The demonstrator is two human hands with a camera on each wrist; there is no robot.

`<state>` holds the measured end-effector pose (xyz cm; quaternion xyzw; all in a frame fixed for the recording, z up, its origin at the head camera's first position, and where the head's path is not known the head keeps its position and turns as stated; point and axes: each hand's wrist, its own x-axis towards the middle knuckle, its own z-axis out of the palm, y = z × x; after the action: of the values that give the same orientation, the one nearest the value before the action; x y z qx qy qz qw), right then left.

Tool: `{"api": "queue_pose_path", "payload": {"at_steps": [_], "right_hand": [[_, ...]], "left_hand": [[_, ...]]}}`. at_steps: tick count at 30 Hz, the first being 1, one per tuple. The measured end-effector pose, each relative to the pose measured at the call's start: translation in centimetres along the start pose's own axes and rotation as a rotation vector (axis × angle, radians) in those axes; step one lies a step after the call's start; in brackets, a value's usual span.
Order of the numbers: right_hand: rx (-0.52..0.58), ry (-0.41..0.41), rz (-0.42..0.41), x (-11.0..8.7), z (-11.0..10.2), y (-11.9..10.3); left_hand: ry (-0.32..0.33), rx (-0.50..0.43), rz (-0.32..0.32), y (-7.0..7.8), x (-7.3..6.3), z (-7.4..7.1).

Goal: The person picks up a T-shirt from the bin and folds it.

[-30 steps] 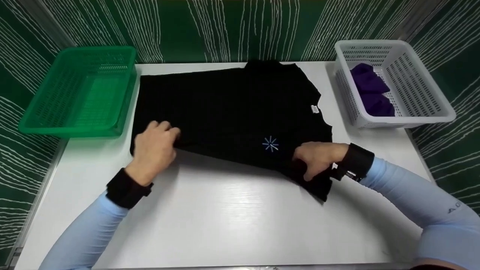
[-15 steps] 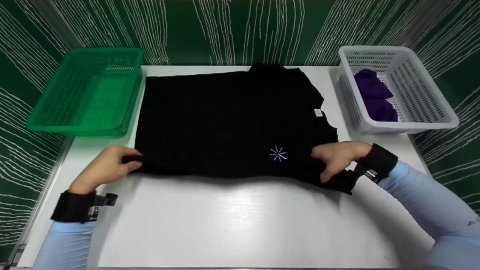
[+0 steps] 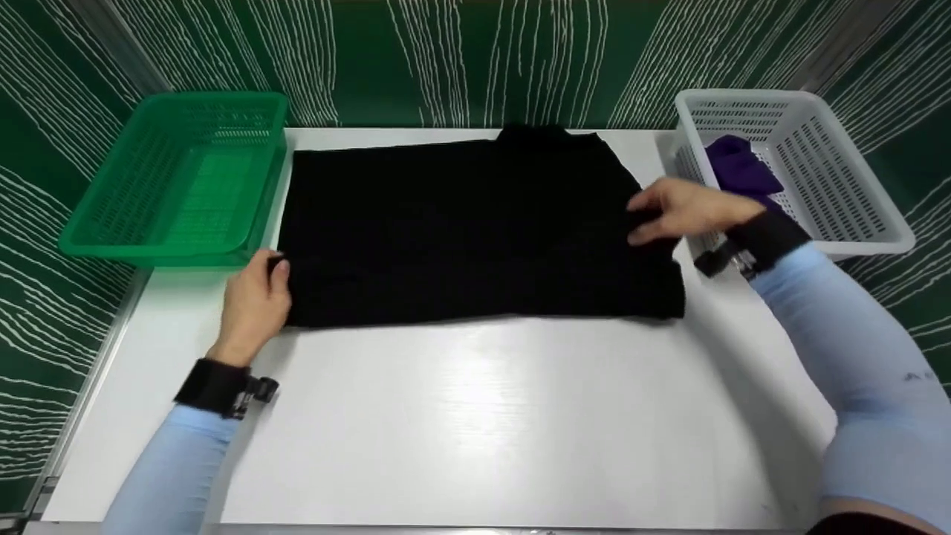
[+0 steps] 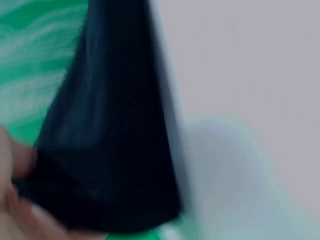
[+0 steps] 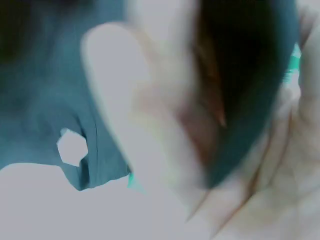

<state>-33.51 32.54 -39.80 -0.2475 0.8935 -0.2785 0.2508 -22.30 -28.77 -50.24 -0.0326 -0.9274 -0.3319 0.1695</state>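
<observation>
A black T-shirt (image 3: 446, 230) lies across the white table, its near part folded over so the edge runs nearly straight. At the hem end on the left, my left hand (image 3: 256, 301) pinches the cloth between thumb and fingers. My right hand (image 3: 687, 212) grips the shirt at its neck end on the right. Dark cloth (image 4: 110, 125) hangs from the fingers in the left wrist view. In the blurred right wrist view, fabric passes between the right thumb and fingers, and a white label (image 5: 72, 147) shows beside them.
A green basket (image 3: 264, 186) stands at the back left. At the back right is a white basket (image 3: 869, 249) with purple cloth (image 3: 743, 167) inside, close behind my right wrist. A green patterned wall (image 3: 371, 67) borders the table (image 3: 475, 431) behind.
The shirt's near side has been folded away from me, covering the blue star print. My right hand has moved up toward the neck; my left first went to the hem corner, then up with it.
</observation>
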Motion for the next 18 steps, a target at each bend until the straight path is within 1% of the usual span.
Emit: {"api": "queue_pose_path", "payload": {"at_steps": [1,3,5,7,8,11,12,13,14,15,16,18], "right_hand": [[-0.001,0.04,0.019,0.5,-0.5,0.2],[-0.012,0.108,0.032,1.6,-1.2,0.7],[-0.025,0.191,0.024,2.8,-1.5,1.1],[-0.039,0.31,0.009,4.1,-1.5,1.3],[-0.064,0.389,-0.001,4.7,-1.4,1.5],[-0.149,0.673,-0.006,6.2,-0.8,2.1],[-0.171,0.759,-0.004,6.4,-0.6,2.3],[-0.201,0.825,0.001,6.5,-0.3,2.5],[-0.217,0.858,0.021,6.3,0.0,2.7],[-0.232,0.859,0.036,6.0,0.4,2.7],[-0.242,0.826,0.065,5.6,0.9,2.7],[-0.258,0.688,0.15,4.4,2.0,2.6]], "left_hand": [[0.027,0.054,0.031,0.3,0.5,0.5],[0.053,0.156,0.064,0.8,1.5,1.4],[0.041,0.219,0.061,0.8,2.4,2.0],[0.011,0.236,0.023,0.7,3.3,2.3],[-0.006,0.226,-0.007,0.5,3.7,2.4],[-0.07,0.156,-0.115,-0.2,4.9,2.7],[-0.092,0.129,-0.149,-0.4,5.2,2.8],[-0.118,0.099,-0.183,-0.7,5.4,2.8],[-0.146,0.071,-0.217,-1.0,5.6,2.7],[-0.183,0.048,-0.253,-1.1,5.5,2.5],[-0.223,0.025,-0.287,-1.3,5.4,2.1],[-0.323,0.007,-0.349,-1.4,4.8,1.0]]}}
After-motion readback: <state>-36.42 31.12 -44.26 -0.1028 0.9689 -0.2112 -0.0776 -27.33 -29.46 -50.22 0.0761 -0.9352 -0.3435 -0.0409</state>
